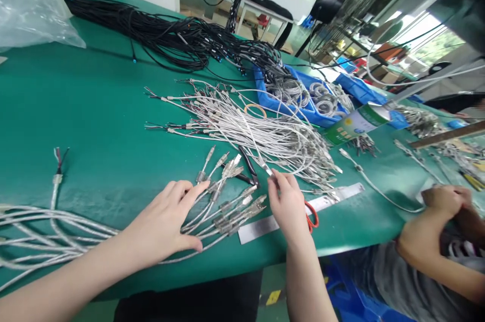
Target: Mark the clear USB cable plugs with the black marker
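Note:
My left hand (166, 223) lies over a bundle of clear-jacketed USB cables (231, 218), thumb and fingers apart. Their metal plugs and dark cylinders point right, and the cable lengths run left beneath my forearm. A little to the right, my right hand (286, 201) pinches the plug end of a white USB cable (250, 130), whose length stretches back over a large pile of similar cables (261, 132). Black-handled pliers (249, 165) lie between the two hands, partly covered by plugs. Under my right wrist are a steel ruler (259, 229) and the red handles of a tool (312, 216), partly hidden.
Blue bins (282, 105) with coiled cables stand behind the pile, beside a green and white box (356, 122). Black cables (170, 37) and a plastic bag (34, 4) occupy the far left. At right, a co-worker's hands (447, 201) rest near the table edge.

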Available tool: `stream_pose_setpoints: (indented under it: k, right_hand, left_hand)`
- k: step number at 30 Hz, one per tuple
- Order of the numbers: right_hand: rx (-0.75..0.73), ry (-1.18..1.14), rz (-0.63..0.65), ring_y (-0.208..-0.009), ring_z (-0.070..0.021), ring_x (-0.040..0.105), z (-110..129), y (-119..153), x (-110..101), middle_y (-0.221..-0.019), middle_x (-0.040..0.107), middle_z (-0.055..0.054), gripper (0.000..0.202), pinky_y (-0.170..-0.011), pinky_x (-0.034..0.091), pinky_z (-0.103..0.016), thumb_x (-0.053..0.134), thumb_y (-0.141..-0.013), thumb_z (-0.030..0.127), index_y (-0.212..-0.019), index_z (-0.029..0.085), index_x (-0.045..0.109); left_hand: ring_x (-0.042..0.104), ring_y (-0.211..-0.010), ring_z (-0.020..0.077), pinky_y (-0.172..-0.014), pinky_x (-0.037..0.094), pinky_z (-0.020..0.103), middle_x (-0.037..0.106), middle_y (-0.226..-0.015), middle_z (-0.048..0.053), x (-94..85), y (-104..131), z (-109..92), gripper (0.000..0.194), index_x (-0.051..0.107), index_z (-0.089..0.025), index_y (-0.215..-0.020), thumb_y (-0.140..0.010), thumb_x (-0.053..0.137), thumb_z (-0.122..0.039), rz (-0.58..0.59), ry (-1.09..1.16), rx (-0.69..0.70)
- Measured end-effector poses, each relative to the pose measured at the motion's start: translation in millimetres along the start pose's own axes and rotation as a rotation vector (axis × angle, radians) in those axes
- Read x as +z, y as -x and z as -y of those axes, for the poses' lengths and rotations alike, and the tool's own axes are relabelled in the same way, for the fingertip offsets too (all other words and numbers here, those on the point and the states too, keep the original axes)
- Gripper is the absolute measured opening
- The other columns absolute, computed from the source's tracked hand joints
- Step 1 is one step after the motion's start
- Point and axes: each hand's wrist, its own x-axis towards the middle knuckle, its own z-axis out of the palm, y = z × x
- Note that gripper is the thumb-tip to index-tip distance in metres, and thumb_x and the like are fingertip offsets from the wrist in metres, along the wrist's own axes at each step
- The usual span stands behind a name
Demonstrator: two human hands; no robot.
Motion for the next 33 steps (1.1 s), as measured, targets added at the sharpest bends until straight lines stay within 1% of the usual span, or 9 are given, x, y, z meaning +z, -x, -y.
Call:
stream_pose_setpoints:
  k: [4, 10, 14, 16, 19, 22, 25, 30, 33]
  right_hand:
    - [0.045, 0.061, -0.082, -0.101, -0.0289, 0.053, -12.8, 4.0, -1.2, -0.107, 0.058, -0.018, 0.035, -0.086, 0.044, -0.048, 0.046, -0.096, 0.033, -0.116, 0.01, 0.062]
    - [0.015, 0.013, -0.08, -0.1, -0.0248, 0.054, 1.1, 5.4, -3.7, -0.105, 0.06, -0.014, 0.027, -0.086, 0.045, -0.041, 0.048, -0.097, 0.03, -0.11, 0.013, 0.063]
    - [0.031, -0.089, -0.108, -0.1, -0.0224, 0.056, 13.6, 8.3, -14.9, -0.103, 0.06, -0.012, 0.022, -0.086, 0.047, -0.038, 0.049, -0.097, 0.025, -0.11, 0.014, 0.062]
    - [0.028, -0.254, 0.001, -0.095, -0.0187, 0.058, 23.0, 14.2, -25.4, -0.1, 0.06, -0.009, 0.018, -0.082, 0.049, -0.033, 0.049, -0.097, 0.022, -0.108, 0.015, 0.062]
    - [-0.064, -0.464, 0.353, -0.089, -0.0153, 0.058, 40.7, 29.2, -38.8, -0.097, 0.058, -0.007, 0.016, -0.078, 0.05, -0.027, 0.054, -0.096, 0.02, -0.109, 0.019, 0.063]
    - [-0.132, -0.44, 0.515, -0.087, -0.0169, 0.055, 56.6, 44.5, -40.2, -0.096, 0.054, -0.007, 0.023, -0.076, 0.051, -0.03, 0.059, -0.093, 0.022, -0.115, 0.02, 0.062]
    - [-0.128, -0.443, 0.466, -0.09, -0.0183, 0.054, 64.0, 51.6, -34.6, -0.099, 0.054, -0.008, 0.025, -0.077, 0.05, -0.032, 0.057, -0.093, 0.021, -0.118, 0.018, 0.059]
    - [-0.061, -0.625, 0.286, -0.087, -0.0148, 0.056, 65.1, 52.4, -41.4, -0.094, 0.057, -0.007, 0.016, -0.075, 0.048, -0.027, 0.051, -0.096, 0.018, -0.108, 0.016, 0.061]
    - [-0.013, -0.801, 0.399, -0.073, -0.012, 0.054, 68.9, 54.3, -47.6, -0.077, 0.057, -0.003, 0.019, -0.067, 0.045, -0.024, 0.051, -0.097, 0.023, -0.085, 0.014, 0.063]
  left_hand:
    - [0.043, -0.12, 0.0314, -0.104, 0.039, 0.047, 0.041, -0.129, 0.011, 2.7, 1.8, -2.5, 0.091, 0.021, -0.028, -0.152, -0.076, 0.071, -0.031, 0.023, -0.031, 0.024]
    - [0.055, -0.1, 0.0286, -0.091, 0.045, 0.044, 0.049, -0.113, 0.013, 11.3, 2.1, -4.2, 0.072, 0.017, -0.021, -0.154, -0.089, 0.048, -0.022, 0.022, -0.132, 0.006]
    - [0.052, -0.106, 0.0298, -0.093, 0.044, 0.044, 0.05, -0.114, 0.012, 7.6, 1.1, -3.9, 0.074, 0.016, -0.022, -0.154, -0.09, 0.054, -0.032, 0.03, -0.098, 0.039]
    - [0.05, -0.108, 0.0301, -0.094, 0.045, 0.043, 0.05, -0.115, 0.011, 7.0, 1.6, -3.2, 0.091, 0.018, -0.025, -0.153, -0.08, 0.071, -0.039, 0.058, -0.079, 0.064]
    - [0.05, -0.107, 0.0299, -0.095, 0.046, 0.043, 0.05, -0.114, 0.01, 13.7, 5.3, -2.4, 0.099, 0.029, -0.027, -0.15, -0.068, 0.083, -0.034, 0.062, -0.133, 0.1]
    - [0.054, -0.106, 0.0288, -0.092, 0.048, 0.043, 0.053, -0.115, 0.012, 27.0, 10.6, -1.4, 0.066, 0.035, -0.027, -0.147, -0.087, 0.06, -0.024, 0.002, -0.227, 0.171]
    - [0.059, -0.101, 0.0279, -0.088, 0.049, 0.04, 0.06, -0.112, 0.013, 36.3, 11.9, 0.1, 0.057, 0.038, -0.022, -0.145, -0.089, 0.038, -0.011, -0.075, -0.277, 0.224]
    - [0.065, -0.09, 0.0236, -0.079, 0.051, 0.031, 0.063, -0.104, 0.009, 21.3, 2.9, 4.4, 0.054, 0.032, -0.021, -0.142, -0.088, 0.041, -0.019, -0.102, 0.082, 0.115]
    - [0.063, -0.076, 0.017, -0.069, 0.048, 0.025, 0.058, -0.096, 0.003, -0.1, 2.9, 1.9, 0.055, 0.026, -0.026, -0.14, -0.09, 0.048, -0.03, -0.147, 0.414, 0.018]
